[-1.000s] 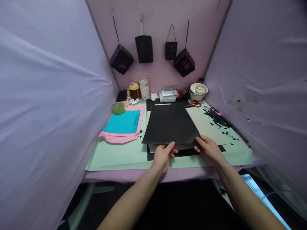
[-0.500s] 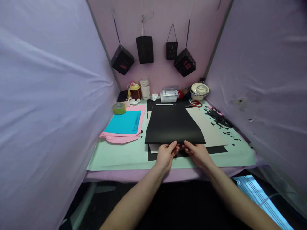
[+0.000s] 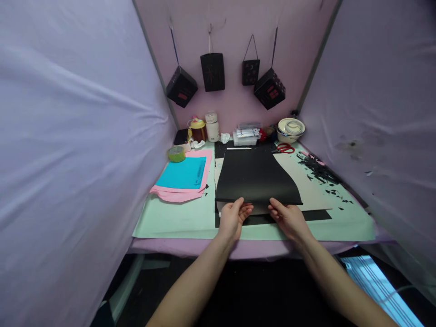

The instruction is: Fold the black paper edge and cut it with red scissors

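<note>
"Since both hands are at its near edge, where does the black sheet (image 3: 257,177) lie?"

"On the right half of the green table cover (image 3: 173,218), over a pale board (image 3: 304,179) that shows along its right side. A white pen (image 3: 239,148) lies at its far edge, and red-handled scissors (image 3: 286,148) at its far right."

"And the fingers?"

"Narrow, pinching the edge: the left hand (image 3: 231,221) has its thumb on top and fingers curled beneath, and the right hand (image 3: 289,220) does the same. A gap separates the 2."

"How should it handle?"

"I'd judge it light and bendy, perhaps thin card, because it curves up towards the lifted near edge. That edge looks folded into a narrow strip, though I can't be sure. Its smooth face may slip; squeezing hard could crease it. I'd hold it at 2 well-parted spots, thumbs above."
</note>
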A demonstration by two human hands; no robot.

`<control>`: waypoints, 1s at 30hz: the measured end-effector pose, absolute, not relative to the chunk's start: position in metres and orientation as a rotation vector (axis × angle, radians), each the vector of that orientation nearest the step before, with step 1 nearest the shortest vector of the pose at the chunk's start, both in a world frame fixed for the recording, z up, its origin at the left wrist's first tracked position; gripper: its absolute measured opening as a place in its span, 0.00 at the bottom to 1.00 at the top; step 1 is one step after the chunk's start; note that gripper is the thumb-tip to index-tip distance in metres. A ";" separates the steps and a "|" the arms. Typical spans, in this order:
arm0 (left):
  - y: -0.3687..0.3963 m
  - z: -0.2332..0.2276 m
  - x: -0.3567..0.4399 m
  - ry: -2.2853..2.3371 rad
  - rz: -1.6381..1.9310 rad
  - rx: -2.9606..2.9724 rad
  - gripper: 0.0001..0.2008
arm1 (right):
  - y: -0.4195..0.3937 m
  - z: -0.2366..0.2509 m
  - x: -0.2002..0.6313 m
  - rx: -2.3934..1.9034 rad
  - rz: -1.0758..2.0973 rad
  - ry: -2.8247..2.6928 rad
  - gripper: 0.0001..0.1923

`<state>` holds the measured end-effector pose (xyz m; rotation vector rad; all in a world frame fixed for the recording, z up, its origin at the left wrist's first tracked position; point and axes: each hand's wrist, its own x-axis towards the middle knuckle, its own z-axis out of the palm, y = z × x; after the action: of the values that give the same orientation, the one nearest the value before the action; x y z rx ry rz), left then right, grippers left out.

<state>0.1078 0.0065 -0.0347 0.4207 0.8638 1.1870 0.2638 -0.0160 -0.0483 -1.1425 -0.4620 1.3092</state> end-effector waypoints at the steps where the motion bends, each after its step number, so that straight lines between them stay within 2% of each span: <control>1: 0.008 -0.034 0.103 0.870 1.208 0.400 0.09 | -0.016 -0.049 0.265 -1.128 1.320 -0.444 0.16; 7: 0.012 -0.027 0.073 0.959 1.310 0.495 0.11 | -0.015 -0.048 0.266 -1.094 1.317 -0.440 0.16; 12: 0.011 -0.021 0.052 1.076 1.258 0.842 0.24 | -0.015 -0.046 0.267 -1.080 1.354 -0.434 0.18; 14: 0.010 -0.015 0.036 1.194 1.205 1.146 0.26 | -0.014 -0.046 0.269 -1.061 1.366 -0.424 0.18; 18: -0.002 0.003 0.007 1.568 1.320 2.173 0.14 | -0.020 -0.042 0.276 -1.085 1.391 -0.470 0.19; 20: -0.013 0.010 0.007 1.454 1.182 2.620 0.12 | -0.030 -0.038 0.278 -1.153 1.555 -0.628 0.21; 23: -0.028 0.010 0.024 1.088 0.745 3.071 0.11 | -0.050 -0.027 0.277 -1.235 1.824 -1.068 0.23; 25: -0.031 0.005 0.039 0.829 0.551 3.225 0.11 | -0.060 -0.020 0.274 -1.278 1.662 -1.320 0.20; 30: -0.024 -0.007 0.057 0.619 0.344 3.282 0.11 | -0.066 -0.013 0.262 -1.259 0.817 -1.597 0.12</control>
<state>0.0567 -0.0241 -0.0071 3.2822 0.6194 0.3439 0.2620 -0.0664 -0.0135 -1.2585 -1.5970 0.8167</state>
